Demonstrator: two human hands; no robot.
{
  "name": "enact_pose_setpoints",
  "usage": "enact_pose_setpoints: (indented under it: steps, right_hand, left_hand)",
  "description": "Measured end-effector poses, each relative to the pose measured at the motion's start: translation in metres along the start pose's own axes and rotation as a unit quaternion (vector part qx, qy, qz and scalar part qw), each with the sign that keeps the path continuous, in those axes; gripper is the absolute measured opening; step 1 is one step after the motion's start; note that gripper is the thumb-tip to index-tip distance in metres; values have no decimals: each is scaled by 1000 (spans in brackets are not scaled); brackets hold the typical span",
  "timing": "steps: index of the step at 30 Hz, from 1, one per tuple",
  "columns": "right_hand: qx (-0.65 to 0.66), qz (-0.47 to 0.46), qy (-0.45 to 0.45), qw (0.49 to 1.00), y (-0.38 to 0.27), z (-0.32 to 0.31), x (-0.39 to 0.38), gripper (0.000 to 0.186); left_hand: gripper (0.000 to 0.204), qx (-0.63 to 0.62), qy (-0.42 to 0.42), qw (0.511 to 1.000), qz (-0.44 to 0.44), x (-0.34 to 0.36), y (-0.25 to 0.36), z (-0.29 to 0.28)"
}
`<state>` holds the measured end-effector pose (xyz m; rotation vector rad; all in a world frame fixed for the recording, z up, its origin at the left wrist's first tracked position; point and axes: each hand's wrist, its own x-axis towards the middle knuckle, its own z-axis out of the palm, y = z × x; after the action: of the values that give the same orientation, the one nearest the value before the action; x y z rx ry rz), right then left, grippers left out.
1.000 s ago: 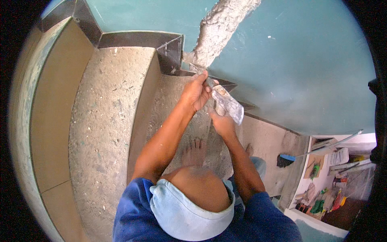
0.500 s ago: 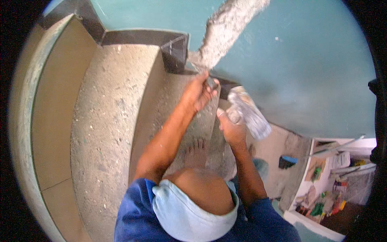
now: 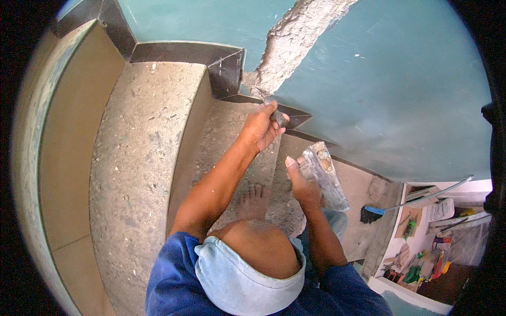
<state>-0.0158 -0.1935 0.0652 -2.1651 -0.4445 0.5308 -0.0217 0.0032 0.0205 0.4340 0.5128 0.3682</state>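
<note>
Nearest, a bare knee (image 3: 257, 245) in pale rolled trousers rises well below the chisel (image 3: 281, 120). To the chisel's lower right, the right hand (image 3: 305, 184) is curled around the hammer (image 3: 329, 181), whose head is near the chisel's butt but apart from it. The left hand (image 3: 259, 126) has closed fingers around the chisel itself and is the nearer of the two hands to its tip. The chisel's long axis slants from its tip at upper left to its butt at lower right, so the butt faces toward the hammer's side. Just above the tip, the rough groove (image 3: 292, 47) climbs the wall (image 3: 390, 105) to the upper right; whether the tip touches it, I cannot tell. Left of the chisel lies a gritty step (image 3: 137, 137). Farther off, to its lower right, are a broom (image 3: 373, 211) and, beyond that, a heap of gear (image 3: 413, 273).
</note>
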Motion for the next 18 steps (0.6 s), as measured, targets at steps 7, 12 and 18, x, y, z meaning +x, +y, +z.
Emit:
enact_pose_setpoints:
  steps: [7, 12, 18]
  right_hand:
    - [34, -35, 35, 998, -9, -16, 3, 27]
    - [16, -77, 37, 996, -11, -18, -3, 22]
    - [7, -8, -27, 1000, -20, 5, 18, 61]
  left_hand:
    - [21, -31, 38, 999, 11, -5, 0, 3]
    - [20, -47, 20, 998, 20, -6, 4, 5]
    - [20, -67, 30, 997, 16, -3, 5, 4]
